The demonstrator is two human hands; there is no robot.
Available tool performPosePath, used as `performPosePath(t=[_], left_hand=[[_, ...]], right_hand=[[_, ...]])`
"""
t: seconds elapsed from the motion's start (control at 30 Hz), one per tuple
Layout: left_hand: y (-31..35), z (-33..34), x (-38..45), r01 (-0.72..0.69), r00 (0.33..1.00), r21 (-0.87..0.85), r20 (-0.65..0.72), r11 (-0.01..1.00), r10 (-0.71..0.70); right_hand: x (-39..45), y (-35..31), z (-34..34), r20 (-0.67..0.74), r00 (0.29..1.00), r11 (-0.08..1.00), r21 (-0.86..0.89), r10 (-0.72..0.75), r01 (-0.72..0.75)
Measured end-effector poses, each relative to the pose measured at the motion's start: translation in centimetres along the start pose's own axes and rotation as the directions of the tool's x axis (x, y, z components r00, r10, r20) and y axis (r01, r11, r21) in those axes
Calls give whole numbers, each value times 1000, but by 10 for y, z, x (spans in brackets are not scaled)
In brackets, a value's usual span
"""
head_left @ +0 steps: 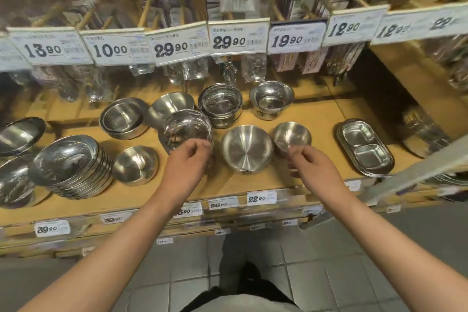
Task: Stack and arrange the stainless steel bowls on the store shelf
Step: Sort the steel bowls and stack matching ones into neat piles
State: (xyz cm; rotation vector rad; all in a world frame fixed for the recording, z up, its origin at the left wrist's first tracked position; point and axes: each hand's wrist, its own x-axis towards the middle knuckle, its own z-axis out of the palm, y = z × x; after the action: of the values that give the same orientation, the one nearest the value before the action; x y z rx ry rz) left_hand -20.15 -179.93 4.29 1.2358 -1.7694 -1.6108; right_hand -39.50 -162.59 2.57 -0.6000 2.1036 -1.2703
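The left hand (pixel 188 159) curls its fingers over the near rim of a shiny tilted bowl (pixel 186 129), gripping it. The right hand (pixel 312 163) pinches the near rim of a small bowl (pixel 291 135). Between them a wide bowl (pixel 247 148) sits on the wooden shelf (pixel 304 114). Behind stand a deep stack of bowls (pixel 220 104) and a footed bowl (pixel 271 99). The risk: the tilted bowl looks slick, so a light rim grip could let it slip and knock its neighbours.

Both bare forearms reach toward twelve o'clock. Left hand (pixel 186 159) at eleven, right hand (pixel 312 162) at one, fingers curled, pinching.
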Motion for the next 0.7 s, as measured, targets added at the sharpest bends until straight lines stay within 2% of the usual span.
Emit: performPosePath(t=[0.1, 0.23, 0.47, 0.7], left_hand=[[-9, 6, -3, 21, 995, -8, 93, 1000, -20], [-29, 10, -8, 59, 992, -8, 115, 998, -57], [-50, 24, -13, 160, 981, 37, 105, 986, -163], [-59, 59, 3, 270, 962, 61, 21, 961, -272]], right_hand=[[-14, 12, 2, -24, 1000, 1000, -8, 0, -1], [-28, 31, 2, -49, 998, 999, -12, 47, -48], [-16, 47, -18, -110, 985, 991, 23, 132, -131], [50, 66, -35, -115, 977, 984, -3, 178, -180]])
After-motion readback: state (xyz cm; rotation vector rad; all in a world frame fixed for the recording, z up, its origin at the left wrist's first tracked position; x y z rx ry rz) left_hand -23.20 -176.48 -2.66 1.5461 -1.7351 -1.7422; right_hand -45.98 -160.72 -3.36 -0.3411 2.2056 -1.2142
